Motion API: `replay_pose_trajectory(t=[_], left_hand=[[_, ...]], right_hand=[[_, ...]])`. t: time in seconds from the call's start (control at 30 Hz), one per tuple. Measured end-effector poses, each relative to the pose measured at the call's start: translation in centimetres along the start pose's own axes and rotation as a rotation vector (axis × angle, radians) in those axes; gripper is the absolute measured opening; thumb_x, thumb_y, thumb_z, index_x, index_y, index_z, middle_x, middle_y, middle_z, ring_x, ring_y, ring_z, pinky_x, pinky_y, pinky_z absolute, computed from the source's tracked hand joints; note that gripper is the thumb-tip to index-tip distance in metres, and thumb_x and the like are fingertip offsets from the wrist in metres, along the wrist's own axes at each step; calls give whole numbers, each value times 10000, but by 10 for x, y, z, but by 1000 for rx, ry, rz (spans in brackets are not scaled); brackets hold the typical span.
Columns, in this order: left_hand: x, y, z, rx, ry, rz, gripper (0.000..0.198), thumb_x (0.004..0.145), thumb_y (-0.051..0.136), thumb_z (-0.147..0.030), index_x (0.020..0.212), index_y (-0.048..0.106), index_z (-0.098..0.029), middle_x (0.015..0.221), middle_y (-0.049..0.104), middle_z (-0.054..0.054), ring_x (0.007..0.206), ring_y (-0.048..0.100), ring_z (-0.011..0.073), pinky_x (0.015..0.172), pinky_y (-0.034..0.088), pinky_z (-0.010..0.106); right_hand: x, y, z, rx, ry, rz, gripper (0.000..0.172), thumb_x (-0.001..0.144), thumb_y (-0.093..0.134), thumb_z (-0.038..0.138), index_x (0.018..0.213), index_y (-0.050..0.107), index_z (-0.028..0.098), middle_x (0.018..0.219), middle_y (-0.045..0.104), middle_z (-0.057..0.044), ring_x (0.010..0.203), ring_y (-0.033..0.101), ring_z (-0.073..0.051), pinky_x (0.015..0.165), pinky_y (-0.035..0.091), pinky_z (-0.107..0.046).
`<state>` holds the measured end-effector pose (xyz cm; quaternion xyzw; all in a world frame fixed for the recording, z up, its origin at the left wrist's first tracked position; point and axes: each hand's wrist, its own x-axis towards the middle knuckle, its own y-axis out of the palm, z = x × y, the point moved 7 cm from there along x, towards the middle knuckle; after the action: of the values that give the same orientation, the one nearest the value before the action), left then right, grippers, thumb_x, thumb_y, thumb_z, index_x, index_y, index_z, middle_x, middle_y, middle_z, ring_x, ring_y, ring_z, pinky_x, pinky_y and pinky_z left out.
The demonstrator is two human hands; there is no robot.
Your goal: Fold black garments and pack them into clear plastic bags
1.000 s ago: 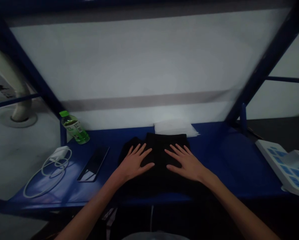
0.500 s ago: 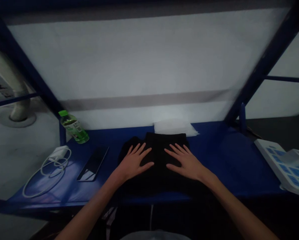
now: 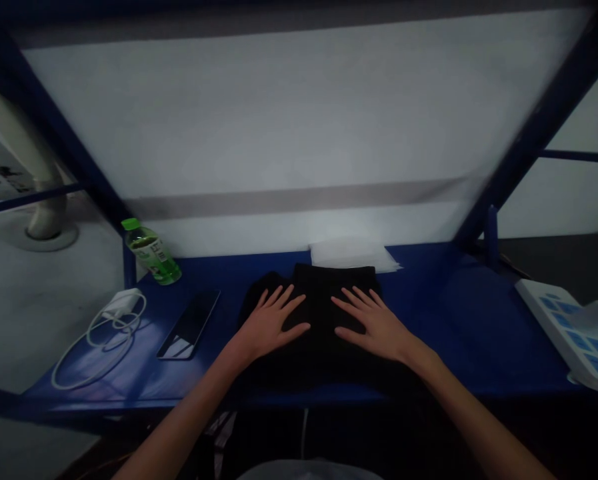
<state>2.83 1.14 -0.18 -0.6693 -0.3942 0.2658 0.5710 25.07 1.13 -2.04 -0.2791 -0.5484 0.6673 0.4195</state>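
A folded black garment (image 3: 321,313) lies on the blue tabletop (image 3: 453,320) in front of me; its exact kind is too dark to make out. My left hand (image 3: 269,327) rests palm down on its left part with the fingers spread. On the right part lies my right hand (image 3: 371,325), also flat, fingers apart and holding nothing. Just behind the garment, a stack of thin white sheets or bags (image 3: 351,255) sits against the wall. The garment's near edge fades into shadow.
To the left lie a dark smartphone (image 3: 189,327) and a white charger (image 3: 123,303) with a coiled cable. A green-capped drink bottle (image 3: 152,253) leans at the back left. A white-and-blue box or panel (image 3: 569,327) is at the right edge. Blue frame posts (image 3: 516,160) flank the table.
The whole view has shifted slightly, so everything appears a little further right. Both hands stay flat on the black garment.
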Motion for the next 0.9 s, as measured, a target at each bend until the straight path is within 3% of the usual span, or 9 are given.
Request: replay_pose_trajectory(t=[0.9], left_hand=[[0,-1,-1,4,5,-8,711,936,326,-723,1546,248,-366,1631,161,17,1490,157,341,1188,141,577]], right_hand=[[0,-3,3,7,9,7,739,891,355,760,1529,269,398,1619,194,-11,1492,130,-291,1201,104,-558]])
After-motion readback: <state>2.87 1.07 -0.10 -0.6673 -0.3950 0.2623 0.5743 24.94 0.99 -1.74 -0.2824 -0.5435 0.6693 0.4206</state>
